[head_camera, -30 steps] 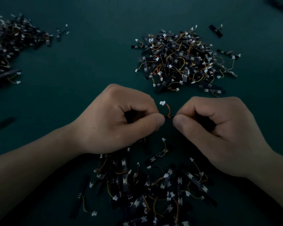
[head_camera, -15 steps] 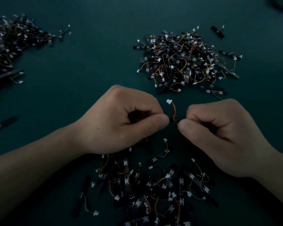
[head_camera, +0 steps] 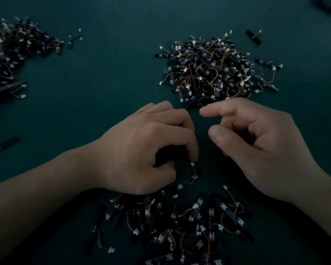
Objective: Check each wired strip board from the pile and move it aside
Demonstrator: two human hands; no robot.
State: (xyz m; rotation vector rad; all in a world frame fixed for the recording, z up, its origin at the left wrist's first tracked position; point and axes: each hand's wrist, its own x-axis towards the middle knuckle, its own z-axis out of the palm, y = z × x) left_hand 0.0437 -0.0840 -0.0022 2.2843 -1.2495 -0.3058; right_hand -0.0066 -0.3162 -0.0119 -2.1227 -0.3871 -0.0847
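Black wired strip boards with white connectors lie in a loose near pile [head_camera: 182, 224] at the bottom centre. My left hand [head_camera: 145, 150] reaches down onto the pile's upper edge with its fingers curled. Its index fingertip is at the white connector of one strip board [head_camera: 186, 181]; whether it grips anything is hidden under the hand. My right hand [head_camera: 260, 148] hovers to the right with the index finger stretched out and thumb apart, holding nothing. A dense heap of boards [head_camera: 214, 73] lies just beyond both hands.
Everything sits on a dark green table surface [head_camera: 107, 77]. Another large heap [head_camera: 11, 54] spreads along the far left edge. Single stray boards lie at the far right [head_camera: 253, 37], the left edge [head_camera: 4, 146] and the lower left [head_camera: 97, 228].
Both hands pinched one wired board between them before; that board is out of both hands now. The right hand has opened and the left has dropped to the near pile.
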